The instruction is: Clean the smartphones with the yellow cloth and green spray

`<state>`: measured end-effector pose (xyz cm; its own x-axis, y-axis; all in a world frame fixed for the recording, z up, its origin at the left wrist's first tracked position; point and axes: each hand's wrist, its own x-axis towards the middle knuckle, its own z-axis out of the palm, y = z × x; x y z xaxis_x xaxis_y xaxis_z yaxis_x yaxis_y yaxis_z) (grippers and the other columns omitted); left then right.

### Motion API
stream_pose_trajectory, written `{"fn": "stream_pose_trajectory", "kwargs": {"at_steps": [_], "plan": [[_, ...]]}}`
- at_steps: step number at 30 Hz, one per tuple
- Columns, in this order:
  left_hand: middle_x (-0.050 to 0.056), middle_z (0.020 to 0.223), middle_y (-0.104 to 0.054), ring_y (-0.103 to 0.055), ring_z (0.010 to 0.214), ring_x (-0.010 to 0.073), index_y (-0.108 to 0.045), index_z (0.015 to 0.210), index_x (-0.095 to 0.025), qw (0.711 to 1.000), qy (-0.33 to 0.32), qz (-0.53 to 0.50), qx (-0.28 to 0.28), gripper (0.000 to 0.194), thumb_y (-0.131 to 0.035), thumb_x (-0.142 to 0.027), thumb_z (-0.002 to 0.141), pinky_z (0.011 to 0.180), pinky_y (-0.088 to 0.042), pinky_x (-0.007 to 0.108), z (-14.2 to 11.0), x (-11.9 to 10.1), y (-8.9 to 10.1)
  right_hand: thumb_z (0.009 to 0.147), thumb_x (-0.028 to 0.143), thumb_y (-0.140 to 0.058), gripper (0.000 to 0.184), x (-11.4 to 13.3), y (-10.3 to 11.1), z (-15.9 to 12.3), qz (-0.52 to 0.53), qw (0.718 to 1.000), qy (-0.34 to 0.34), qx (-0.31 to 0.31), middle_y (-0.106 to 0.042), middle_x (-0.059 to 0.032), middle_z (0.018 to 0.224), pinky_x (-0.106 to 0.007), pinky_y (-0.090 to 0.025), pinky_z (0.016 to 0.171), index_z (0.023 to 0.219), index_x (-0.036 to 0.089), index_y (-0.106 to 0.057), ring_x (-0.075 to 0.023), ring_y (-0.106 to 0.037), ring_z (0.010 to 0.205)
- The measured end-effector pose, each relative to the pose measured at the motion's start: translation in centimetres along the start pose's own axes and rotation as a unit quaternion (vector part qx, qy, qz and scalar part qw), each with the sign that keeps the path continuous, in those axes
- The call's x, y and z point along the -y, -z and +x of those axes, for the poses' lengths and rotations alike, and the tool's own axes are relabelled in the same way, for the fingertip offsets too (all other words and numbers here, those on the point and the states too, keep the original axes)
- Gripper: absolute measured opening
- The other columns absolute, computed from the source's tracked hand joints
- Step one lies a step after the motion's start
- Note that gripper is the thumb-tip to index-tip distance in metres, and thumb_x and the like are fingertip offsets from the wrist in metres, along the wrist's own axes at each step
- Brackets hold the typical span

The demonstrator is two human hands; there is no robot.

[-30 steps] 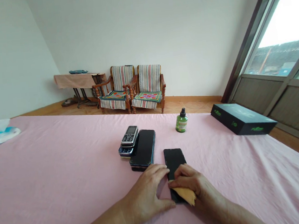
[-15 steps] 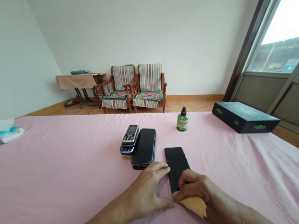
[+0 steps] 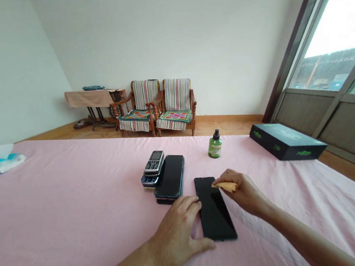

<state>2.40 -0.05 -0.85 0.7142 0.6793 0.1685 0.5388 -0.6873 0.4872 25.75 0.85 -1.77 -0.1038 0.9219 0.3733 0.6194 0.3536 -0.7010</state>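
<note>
We see a black smartphone [image 3: 214, 209] lying face up on a pink bedsheet [image 3: 78, 209]. The left hand [image 3: 175, 237] rests, fingers spread, against its left edge; the right hand [image 3: 243, 193] pinches a yellow cloth [image 3: 226, 187] at its upper right corner. Beyond lie a second dark smartphone [image 3: 169, 176], a keypad phone [image 3: 153, 162] atop another handset [image 3: 148, 181], a green spray bottle [image 3: 214, 145] and a black box [image 3: 286, 141].

Two striped armchairs [image 3: 145, 107] and a draped table [image 3: 94, 98] line the white wall [image 3: 188, 44] near a bright window [image 3: 333, 22].
</note>
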Motion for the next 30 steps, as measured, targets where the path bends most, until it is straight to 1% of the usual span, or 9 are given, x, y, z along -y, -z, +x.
{"fn": "stream_pose_trajectory", "kwargs": {"at_steps": [5,9,13,19,23,26,28,30], "plan": [[0.022,0.129,-0.058,-0.052,0.120,0.0340,-0.061,0.122,-0.004,1.000,0.000,-0.002,-0.008,0.078,-0.086,-0.044,0.060,0.105,-0.041,0.045,0.0,0.1,0.0,0.077,0.009,-0.056,0.025,-1.9,-2.1,2.9,-0.029,0.999,0.024,-0.011,-0.065,-0.0065,0.081,-0.030,-0.048,0.068,0.085,0.019,-0.077,-0.0181,-0.062,0.073],[0.021,0.129,-0.058,-0.052,0.120,0.0337,-0.061,0.123,-0.006,1.000,0.002,-0.001,-0.008,0.078,-0.086,-0.045,0.060,0.105,-0.042,0.046,-0.1,0.0,-0.1,0.071,0.001,-0.052,0.035,-2.4,-2.7,3.3,-0.038,0.998,0.044,-0.006,-0.063,-0.0060,0.080,-0.031,-0.046,0.069,0.087,0.020,-0.077,-0.0182,-0.060,0.075],[0.021,0.129,-0.058,-0.052,0.121,0.0338,-0.061,0.122,-0.005,1.000,0.001,0.000,-0.002,0.077,-0.085,-0.047,0.062,0.106,-0.041,0.046,-0.1,-0.1,0.0,0.073,0.001,-0.051,0.038,-1.7,-2.1,1.4,-0.028,0.997,0.066,0.022,-0.062,-0.0047,0.083,-0.028,-0.047,0.068,0.092,0.023,-0.077,-0.0163,-0.061,0.076],[0.020,0.131,-0.057,-0.050,0.123,0.0340,-0.060,0.124,-0.007,1.000,0.006,0.001,-0.003,0.079,-0.084,-0.049,0.062,0.107,-0.040,0.046,0.0,0.1,0.0,0.075,0.005,-0.053,0.036,0.5,-1.1,-3.3,0.007,0.996,0.070,0.058,-0.060,-0.0064,0.086,-0.028,-0.047,0.067,0.098,0.022,-0.075,-0.0167,-0.060,0.078],[0.020,0.131,-0.058,-0.051,0.122,0.0335,-0.061,0.124,-0.007,1.000,0.006,-0.003,-0.010,0.079,-0.086,-0.047,0.060,0.106,-0.041,0.046,-0.1,0.1,-0.2,0.076,0.007,-0.054,0.032,2.4,-0.7,-5.9,0.006,0.995,0.054,0.088,-0.059,-0.0078,0.084,-0.027,-0.046,0.061,0.095,0.020,-0.075,-0.0170,-0.060,0.074],[0.019,0.130,-0.058,-0.052,0.121,0.0334,-0.061,0.123,-0.009,1.000,0.006,-0.008,-0.017,0.078,-0.087,-0.045,0.058,0.105,-0.042,0.047,-0.2,0.1,-0.3,0.079,0.014,-0.055,0.022,4.4,0.2,-7.2,-0.002,0.993,0.031,0.116,-0.060,-0.0085,0.080,-0.027,-0.045,0.057,0.084,0.019,-0.076,-0.0180,-0.061,0.070],[0.018,0.130,-0.059,-0.052,0.121,0.0337,-0.062,0.122,-0.011,1.000,0.004,-0.012,-0.022,0.076,-0.087,-0.044,0.059,0.104,-0.042,0.049,-0.2,0.1,-0.3,0.079,0.017,-0.058,0.019,5.5,1.1,-7.8,0.023,0.988,0.022,0.153,-0.062,-0.0082,0.079,-0.027,-0.046,0.056,0.079,0.021,-0.076,-0.0182,-0.062,0.068],[0.017,0.129,-0.059,-0.052,0.121,0.0342,-0.062,0.122,-0.013,1.000,0.002,-0.015,-0.026,0.074,-0.087,-0.043,0.059,0.104,-0.042,0.050,-0.2,0.1,-0.2,0.078,0.017,-0.062,0.017,6.0,1.9,-7.8,0.066,0.979,0.015,0.190,-0.065,-0.0072,0.081,-0.028,-0.048,0.060,0.082,0.024,-0.077,-0.0183,-0.064,0.069]]}}
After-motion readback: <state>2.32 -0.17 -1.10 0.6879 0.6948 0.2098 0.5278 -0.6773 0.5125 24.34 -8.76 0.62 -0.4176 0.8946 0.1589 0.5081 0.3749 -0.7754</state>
